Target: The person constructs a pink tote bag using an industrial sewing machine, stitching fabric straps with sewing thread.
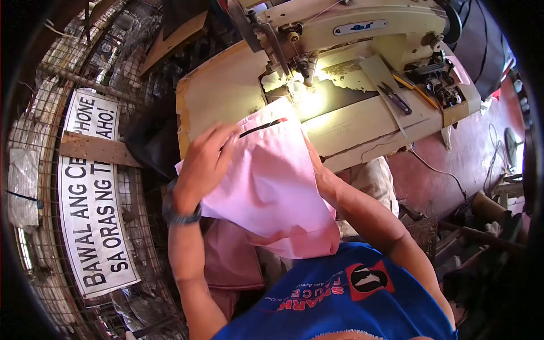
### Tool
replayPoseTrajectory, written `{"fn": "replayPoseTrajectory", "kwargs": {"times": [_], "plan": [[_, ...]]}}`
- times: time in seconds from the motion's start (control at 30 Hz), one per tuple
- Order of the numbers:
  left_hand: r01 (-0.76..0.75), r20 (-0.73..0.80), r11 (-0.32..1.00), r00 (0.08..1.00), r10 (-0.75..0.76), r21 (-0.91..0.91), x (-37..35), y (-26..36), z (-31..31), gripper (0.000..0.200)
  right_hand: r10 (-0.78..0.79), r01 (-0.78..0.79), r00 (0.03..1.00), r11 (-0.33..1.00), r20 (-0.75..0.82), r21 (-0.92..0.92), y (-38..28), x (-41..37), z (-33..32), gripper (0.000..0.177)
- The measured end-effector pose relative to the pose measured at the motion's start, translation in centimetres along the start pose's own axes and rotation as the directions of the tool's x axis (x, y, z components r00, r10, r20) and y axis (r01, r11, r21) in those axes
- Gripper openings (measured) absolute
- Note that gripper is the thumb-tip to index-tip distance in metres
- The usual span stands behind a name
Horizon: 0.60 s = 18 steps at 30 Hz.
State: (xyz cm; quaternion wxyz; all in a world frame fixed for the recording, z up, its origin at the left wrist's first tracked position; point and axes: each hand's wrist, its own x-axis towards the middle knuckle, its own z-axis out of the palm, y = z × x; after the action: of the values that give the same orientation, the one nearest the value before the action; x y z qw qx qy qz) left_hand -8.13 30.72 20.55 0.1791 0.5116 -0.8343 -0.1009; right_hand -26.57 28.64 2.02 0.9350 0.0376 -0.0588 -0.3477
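Observation:
A piece of pink fabric point(266, 170) drapes from the sewing machine's bed down toward my lap. Near its upper edge runs a narrow black strip point(260, 128) with a bit of red at one end. My left hand point(208, 158), a dark watch on its wrist, lies at the fabric's left edge; its fingers look stretched out, slightly blurred. At the opposite edge, my right hand point(310, 154) is mostly behind the fabric, with its fingers hidden. Just beyond the fabric's top edge is the needle area of the sewing machine point(362, 34), lit by a bright lamp.
Thread snips point(395, 98) and a yellow pencil-like stick point(418, 89) lie on the machine bed's right side. A wire mesh wall at left carries a lettered sign point(93, 209). More pink fabric point(231, 255) hangs below my left forearm. A cable point(439, 170) trails at right.

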Motion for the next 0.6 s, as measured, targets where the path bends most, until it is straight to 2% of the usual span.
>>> {"fn": "replayPoseTrajectory", "kwargs": {"times": [0.07,0.13,0.17,0.23,0.27,0.37,0.4,0.47,0.5,0.53,0.6], "plan": [[0.014,0.029,0.994,0.999,-0.017,0.104,3.5,-2.7,3.1,0.026,-0.083,0.078,0.996,0.986,-0.027,-0.149,0.0,-0.1,0.3,0.05],[0.014,0.084,0.999,0.996,-0.018,0.047,5.3,-4.9,5.2,0.03,-0.192,0.158,0.981,0.896,-0.041,-0.415,-0.3,-0.2,0.0,0.047],[0.021,0.111,1.0,0.994,-0.023,0.019,5.6,-5.6,6.1,0.032,-0.254,0.187,0.966,0.795,-0.036,-0.577,-0.4,-0.2,-0.1,0.046],[0.051,0.142,0.996,0.989,-0.04,-0.079,5.3,-6.5,7.0,0.039,-0.346,0.184,0.938,0.478,0.008,-0.859,-1.0,-0.4,-0.1,0.044],[0.074,0.155,0.99,0.986,-0.054,-0.124,4.9,-6.8,7.3,0.043,-0.368,0.152,0.929,0.303,0.032,-0.941,-1.3,-0.5,-0.1,0.043],[0.019,0.078,0.987,0.997,-0.007,-0.16,3.3,-7.6,7.3,0.052,-0.279,0.014,0.96,0.079,-0.009,-0.997,-3.0,-1.4,3.2,0.04],[0.006,0.005,0.987,1.0,-0.006,-0.159,2.7,-8.4,8.0,0.058,-0.284,0.027,0.943,0.588,-0.175,-0.809,-3.4,-1.1,2.6,0.046],[-0.029,-0.072,0.979,0.997,0.015,-0.201,1.9,-8.0,8.8,0.061,-0.187,-0.002,0.936,0.843,-0.297,-0.538,-3.0,-1.6,6.0,0.049],[-0.047,-0.109,0.974,0.994,0.023,-0.221,1.6,-7.9,9.1,0.062,-0.124,-0.015,0.929,0.928,-0.348,-0.371,-2.8,-1.7,7.2,0.051],[-0.055,-0.108,0.976,0.994,0.033,-0.211,1.4,-8.0,9.4,0.065,-0.1,-0.024,0.951,0.919,-0.292,-0.393,-2.7,-1.1,6.0,0.05],[-0.046,-0.111,0.978,0.994,0.023,-0.205,1.0,-8.1,9.4,0.066,-0.218,-0.064,0.911,0.762,-0.349,-0.644,-1.7,-0.9,6.2,0.048]]}}
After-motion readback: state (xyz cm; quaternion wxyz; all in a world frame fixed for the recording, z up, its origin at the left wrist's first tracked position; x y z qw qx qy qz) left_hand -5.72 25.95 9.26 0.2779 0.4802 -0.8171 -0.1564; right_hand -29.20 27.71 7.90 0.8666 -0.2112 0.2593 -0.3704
